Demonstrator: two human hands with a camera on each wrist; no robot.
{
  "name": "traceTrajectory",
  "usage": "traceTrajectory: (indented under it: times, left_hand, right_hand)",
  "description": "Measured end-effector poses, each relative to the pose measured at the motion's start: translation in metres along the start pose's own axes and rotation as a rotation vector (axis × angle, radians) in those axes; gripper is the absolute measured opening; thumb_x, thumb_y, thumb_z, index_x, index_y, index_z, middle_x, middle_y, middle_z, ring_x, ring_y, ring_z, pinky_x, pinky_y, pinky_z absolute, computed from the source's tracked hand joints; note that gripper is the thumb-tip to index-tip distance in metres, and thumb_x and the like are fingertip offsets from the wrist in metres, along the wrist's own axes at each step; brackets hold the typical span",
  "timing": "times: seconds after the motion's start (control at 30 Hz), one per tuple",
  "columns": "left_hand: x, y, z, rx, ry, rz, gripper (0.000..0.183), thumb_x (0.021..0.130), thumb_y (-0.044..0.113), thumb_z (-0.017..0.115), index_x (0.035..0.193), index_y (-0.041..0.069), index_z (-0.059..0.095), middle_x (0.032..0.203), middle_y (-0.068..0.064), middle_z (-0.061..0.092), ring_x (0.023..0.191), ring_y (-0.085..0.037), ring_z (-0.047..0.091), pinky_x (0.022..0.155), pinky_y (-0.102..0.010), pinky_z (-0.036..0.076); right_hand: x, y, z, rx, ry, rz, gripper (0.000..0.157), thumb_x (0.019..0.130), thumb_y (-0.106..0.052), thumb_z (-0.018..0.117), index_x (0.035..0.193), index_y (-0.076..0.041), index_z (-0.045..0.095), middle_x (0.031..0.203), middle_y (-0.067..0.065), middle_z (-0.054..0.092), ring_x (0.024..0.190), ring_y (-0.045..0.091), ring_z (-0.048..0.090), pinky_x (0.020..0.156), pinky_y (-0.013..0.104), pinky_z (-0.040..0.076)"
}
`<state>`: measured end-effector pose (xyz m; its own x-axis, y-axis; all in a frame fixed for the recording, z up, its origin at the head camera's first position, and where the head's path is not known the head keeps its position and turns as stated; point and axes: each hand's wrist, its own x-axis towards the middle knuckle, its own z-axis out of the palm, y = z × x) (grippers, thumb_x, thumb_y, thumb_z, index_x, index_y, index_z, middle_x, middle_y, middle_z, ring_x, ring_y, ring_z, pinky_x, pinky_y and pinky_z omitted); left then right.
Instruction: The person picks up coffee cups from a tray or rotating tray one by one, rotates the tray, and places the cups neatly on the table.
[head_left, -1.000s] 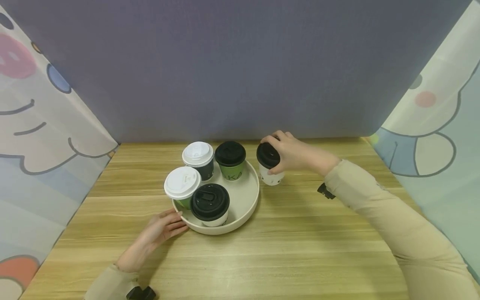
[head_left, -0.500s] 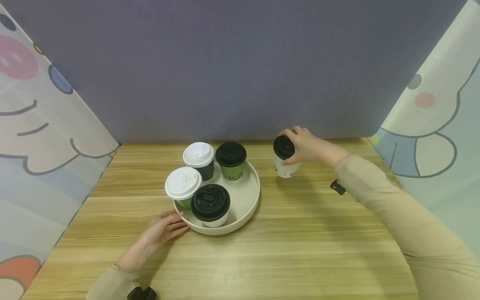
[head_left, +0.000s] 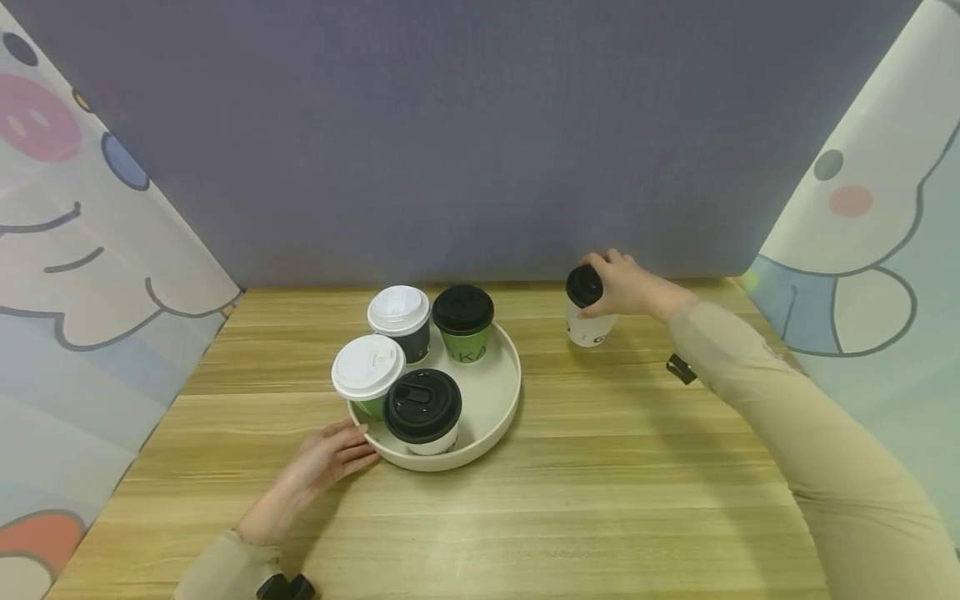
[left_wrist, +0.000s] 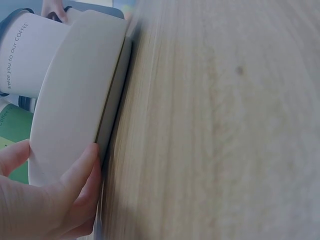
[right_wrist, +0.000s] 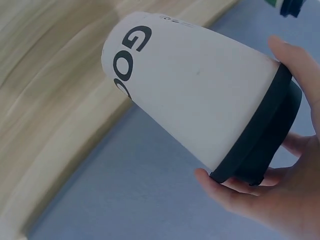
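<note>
In the head view, my right hand point(head_left: 628, 287) grips a white paper coffee cup point(head_left: 587, 330) by its black lid, fingers and thumb around the lid's edge. The right wrist view shows dark lettering on this cup's wall point(right_wrist: 200, 95). Whether its base touches the table is hard to tell. My left hand point(head_left: 321, 463) pinches the near-left rim of a round cream tray point(head_left: 491, 396), thumb on the rim and fingers against the outer side. On the tray stand a black-lidded white cup point(head_left: 422, 408), a black-lidded green cup point(head_left: 463, 321), and white-lidded green point(head_left: 367, 367) and dark point(head_left: 400, 312) cups.
The wooden table point(head_left: 600, 500) ends at a grey-blue panel point(head_left: 480, 142) just behind the cups. Cartoon-printed curtains point(head_left: 90, 358) hang on both sides. A black wrist device point(head_left: 285, 587) sits by the left sleeve.
My right hand has moved right and slightly back with the white cup, away from the tray. The left hand, the tray and its cups have stayed in place.
</note>
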<state>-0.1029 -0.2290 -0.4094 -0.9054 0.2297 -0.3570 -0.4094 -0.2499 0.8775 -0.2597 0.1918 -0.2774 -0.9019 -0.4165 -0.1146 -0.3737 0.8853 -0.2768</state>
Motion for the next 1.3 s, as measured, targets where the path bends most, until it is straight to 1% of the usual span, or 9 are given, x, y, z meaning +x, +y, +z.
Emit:
traceTrajectory:
  times: [0.17,0.43,0.53,0.7,0.77,1.0,1.3]
  left_hand:
    - [0.001,0.0,0.001,0.001,0.02,-0.008,0.064,0.09,0.005,0.045,0.131,-0.018,0.002,0.09,-0.007,0.059,0.087,-0.018,0.059,0.089,-0.037,0.048]
    - [0.002,0.0,-0.001,-0.002,0.002,-0.001,0.065,0.09,0.007,0.046,0.131,-0.018,0.001,0.09,-0.006,0.059,0.087,-0.018,0.059,0.089,-0.036,0.048]
    - [0.003,0.0,-0.002,0.001,-0.01,0.004,0.065,0.09,0.007,0.046,0.13,-0.018,0.001,0.09,-0.006,0.059,0.088,-0.018,0.059,0.089,-0.036,0.048]
    - [0.004,-0.001,-0.001,0.011,0.011,-0.008,0.065,0.09,0.007,0.046,0.131,-0.018,0.002,0.09,-0.006,0.059,0.088,-0.018,0.059,0.09,-0.037,0.047]
    - [0.004,-0.001,-0.001,0.011,0.022,-0.013,0.064,0.09,0.007,0.046,0.131,-0.017,0.003,0.09,-0.007,0.059,0.087,-0.018,0.059,0.09,-0.037,0.047]
    - [0.003,0.0,-0.001,0.006,0.007,-0.002,0.066,0.091,0.008,0.046,0.131,-0.017,0.0,0.092,-0.007,0.059,0.088,-0.018,0.059,0.09,-0.037,0.047]
    - [0.003,-0.001,0.0,0.017,0.041,-0.018,0.061,0.09,0.006,0.045,0.131,-0.017,0.005,0.09,-0.007,0.059,0.087,-0.018,0.059,0.09,-0.036,0.048]
  right_hand:
    - [0.006,0.011,0.006,0.0,0.011,0.012,0.081,0.07,-0.032,0.073,0.132,-0.004,0.028,0.121,0.031,0.029,0.108,0.047,0.031,0.081,0.062,0.04]
    - [0.013,0.024,0.016,0.008,0.007,0.047,0.082,0.071,-0.034,0.072,0.132,-0.002,0.028,0.123,0.034,0.028,0.11,0.05,0.029,0.082,0.063,0.038]
    - [0.013,0.026,0.018,0.016,0.006,0.054,0.083,0.071,-0.034,0.072,0.132,-0.001,0.027,0.123,0.035,0.026,0.11,0.051,0.028,0.083,0.064,0.037]
    - [0.012,0.027,0.018,0.027,-0.001,0.075,0.081,0.072,-0.032,0.071,0.132,0.0,0.026,0.123,0.035,0.025,0.111,0.052,0.025,0.085,0.065,0.035]
    - [0.012,0.027,0.018,0.027,-0.001,0.082,0.081,0.072,-0.032,0.071,0.132,0.0,0.026,0.123,0.035,0.025,0.111,0.051,0.026,0.084,0.064,0.036]
    - [0.013,0.03,0.021,0.028,-0.001,0.101,0.081,0.072,-0.032,0.071,0.132,-0.001,0.026,0.12,0.033,0.028,0.107,0.048,0.029,0.079,0.062,0.039]
    - [0.013,0.032,0.023,0.032,0.001,0.095,0.081,0.072,-0.032,0.071,0.132,-0.001,0.026,0.119,0.033,0.029,0.106,0.048,0.03,0.08,0.063,0.039]
